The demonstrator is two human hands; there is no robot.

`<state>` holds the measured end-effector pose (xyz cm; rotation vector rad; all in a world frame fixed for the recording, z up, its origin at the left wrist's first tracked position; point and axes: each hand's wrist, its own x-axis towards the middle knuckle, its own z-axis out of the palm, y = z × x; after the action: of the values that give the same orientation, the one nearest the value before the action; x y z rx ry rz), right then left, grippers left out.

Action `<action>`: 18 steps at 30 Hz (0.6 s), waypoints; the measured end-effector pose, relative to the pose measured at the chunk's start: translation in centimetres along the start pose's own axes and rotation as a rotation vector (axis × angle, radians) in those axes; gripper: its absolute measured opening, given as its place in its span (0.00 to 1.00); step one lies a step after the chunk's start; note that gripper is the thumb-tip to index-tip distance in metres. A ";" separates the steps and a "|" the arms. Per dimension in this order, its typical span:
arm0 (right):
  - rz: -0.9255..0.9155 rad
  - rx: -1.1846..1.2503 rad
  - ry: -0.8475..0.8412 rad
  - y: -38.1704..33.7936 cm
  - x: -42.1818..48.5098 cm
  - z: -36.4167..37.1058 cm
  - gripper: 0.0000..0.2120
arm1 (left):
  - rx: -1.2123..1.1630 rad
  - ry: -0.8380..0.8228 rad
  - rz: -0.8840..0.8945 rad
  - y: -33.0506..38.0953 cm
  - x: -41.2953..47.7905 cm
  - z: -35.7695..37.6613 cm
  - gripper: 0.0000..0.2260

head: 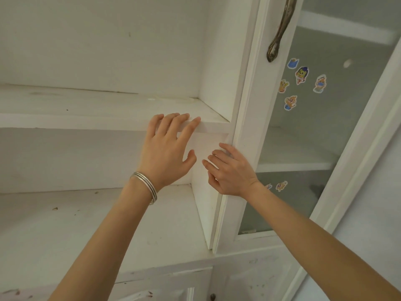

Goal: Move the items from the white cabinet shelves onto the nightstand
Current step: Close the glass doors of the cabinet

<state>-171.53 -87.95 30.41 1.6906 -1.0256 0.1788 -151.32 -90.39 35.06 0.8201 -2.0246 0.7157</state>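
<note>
The white cabinet's upper shelf point(91, 121) and lower shelf point(71, 231) fill the view, and no item shows on either one. My left hand point(167, 148), with silver bangles on the wrist, has its straight fingers spread on the front edge of the upper shelf. My right hand point(230, 170) reaches to the inner edge of the glass door frame point(245, 131), fingers extended and touching it. Neither hand holds anything. The nightstand is out of view.
The glass door point(308, 131) at the right carries cartoon stickers point(301, 83) and a brass handle point(280, 31). A white side panel point(204, 205) divides the shelves from the door. Lower cabinet doors point(173, 285) show at the bottom. Small specks lie on the lower shelf.
</note>
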 end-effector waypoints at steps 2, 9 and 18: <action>0.000 -0.012 -0.017 0.0 0.1 -0.2 0.15 | -0.010 -0.006 -0.001 0.0 0.0 -0.1 0.27; -0.026 0.004 -0.009 0.2 0.1 0.0 0.17 | -0.046 0.006 -0.002 0.0 0.0 0.1 0.27; -0.070 0.067 -0.133 0.2 -0.3 -1.5 0.18 | -0.029 -0.041 0.006 0.0 -0.3 0.3 0.29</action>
<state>-171.37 -86.50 30.97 1.8160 -1.0673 0.0560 -151.33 -90.55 34.63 0.8186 -2.0704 0.6764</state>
